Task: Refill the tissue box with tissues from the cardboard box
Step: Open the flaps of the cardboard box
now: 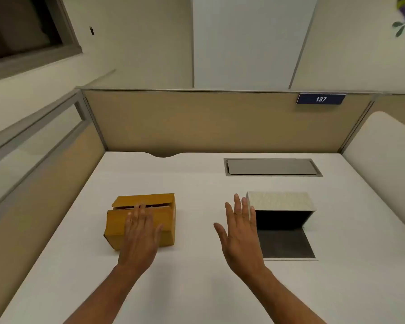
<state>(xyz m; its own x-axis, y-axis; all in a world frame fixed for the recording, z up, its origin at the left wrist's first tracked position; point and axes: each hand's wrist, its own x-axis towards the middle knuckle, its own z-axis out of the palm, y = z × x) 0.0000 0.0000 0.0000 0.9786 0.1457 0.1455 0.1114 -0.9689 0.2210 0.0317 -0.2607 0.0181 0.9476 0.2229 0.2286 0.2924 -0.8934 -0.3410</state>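
Observation:
A yellow-brown cardboard box (160, 206) lies on the white desk (197, 277) at the left, its top flaps nearly together with a narrow gap between them. My left hand (139, 235) rests flat on its top, fingers spread, the fingertips at the gap. To the right stands the tissue box (281, 201), pale and speckled on top, its near side open and dark inside, with a dark flap (287, 244) lying flat on the desk toward me. My right hand (240, 232) hovers open just left of the tissue box, fingertips near its left corner. No tissues are visible.
A grey recessed cable hatch (272, 167) is set in the desk behind the tissue box. Beige partition panels (208, 122) close the desk at the back and left; a blue plate reading 137 (320, 99) hangs at the top right. A white curved panel (384, 160) borders the right.

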